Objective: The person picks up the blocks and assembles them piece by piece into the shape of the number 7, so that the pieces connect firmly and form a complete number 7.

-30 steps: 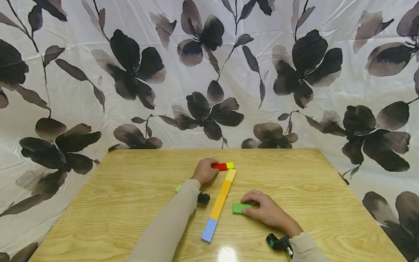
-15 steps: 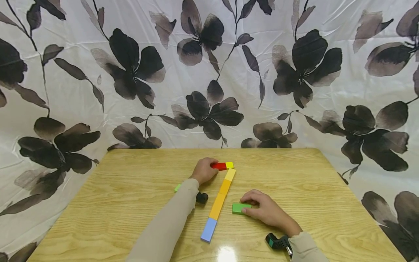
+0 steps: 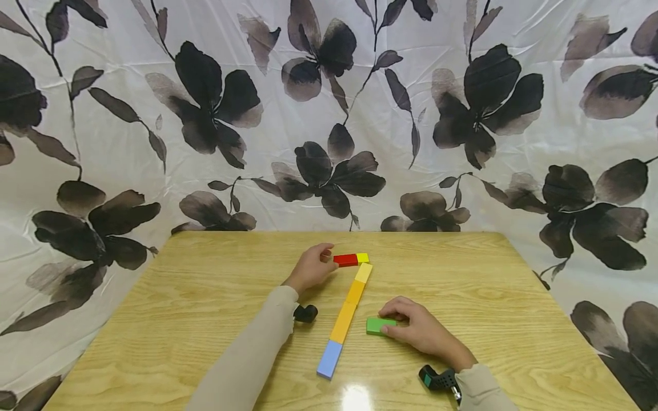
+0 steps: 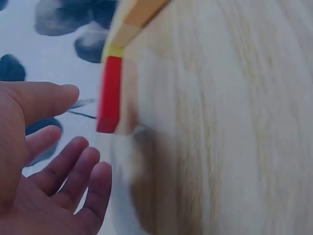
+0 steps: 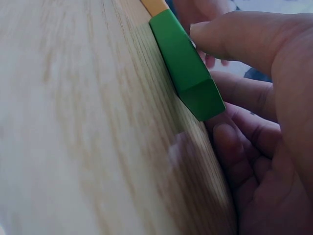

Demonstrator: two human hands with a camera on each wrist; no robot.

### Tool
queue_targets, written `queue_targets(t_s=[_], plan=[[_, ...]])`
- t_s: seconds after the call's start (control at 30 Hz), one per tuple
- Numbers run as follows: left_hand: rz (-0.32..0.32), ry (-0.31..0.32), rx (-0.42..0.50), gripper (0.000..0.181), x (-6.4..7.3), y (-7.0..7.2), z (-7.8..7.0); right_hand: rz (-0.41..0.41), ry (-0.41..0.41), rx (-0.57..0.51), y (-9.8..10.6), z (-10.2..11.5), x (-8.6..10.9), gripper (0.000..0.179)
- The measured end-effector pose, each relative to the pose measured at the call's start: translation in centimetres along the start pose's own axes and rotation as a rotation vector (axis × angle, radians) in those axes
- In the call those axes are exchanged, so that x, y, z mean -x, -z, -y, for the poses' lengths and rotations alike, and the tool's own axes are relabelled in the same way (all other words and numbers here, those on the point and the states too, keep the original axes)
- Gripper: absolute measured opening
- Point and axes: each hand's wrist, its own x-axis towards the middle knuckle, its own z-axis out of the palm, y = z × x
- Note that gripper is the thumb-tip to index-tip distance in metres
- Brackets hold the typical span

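In the head view, my left hand [image 3: 311, 266] is beside the red block [image 3: 345, 260], with thumb and fingers spread apart. A gap separates its fingers from the red block [image 4: 110, 93] in the left wrist view. Against that block's right end sits a small bright yellow block [image 3: 362, 258]. My right hand [image 3: 418, 328] pinches a green block [image 3: 377, 326] lying on the table, thumb at its near side and fingers behind. The right wrist view shows the thumb against the edge of the green block [image 5: 183, 58].
A slanting row runs down the wooden table [image 3: 205, 297]: a pale yellow block [image 3: 364, 273], orange blocks [image 3: 344, 322] and a blue block [image 3: 329, 359] nearest me. A floral cloth [image 3: 329, 114] hangs behind the table.
My left hand has let go of the red block and drawn back slightly left and toward me. A light green block by the left sleeve is now hidden. The right hand stays put.
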Motion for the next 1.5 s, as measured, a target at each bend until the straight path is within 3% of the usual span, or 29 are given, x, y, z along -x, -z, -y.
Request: queue_targets(t_s=[0.13,0.47,0.9,1.17,1.5], plan=[[-0.019,-0.01,0.06,0.053,1.3,0.9,0.2,0.0,0.002,-0.014,0.0,0.0,0.0,0.028],[-0.039,-0.064,0.101,0.039,4.1,2.9,0.7,-0.001,0.007,-0.026,0.0,0.2,0.0,0.028],[-0.129,-0.047,0.124,0.032,7.7,4.6,1.7,0.012,-0.001,-0.003,-0.1,0.2,0.1,0.03],[-0.154,-0.024,0.122,0.034,8.9,5.0,3.4,0.025,0.0,-0.03,0.0,0.3,0.2,0.029],[-0.234,-0.014,0.072,0.03,9.7,5.6,5.1,0.023,-0.004,-0.041,0.0,0.2,0.2,0.027]])
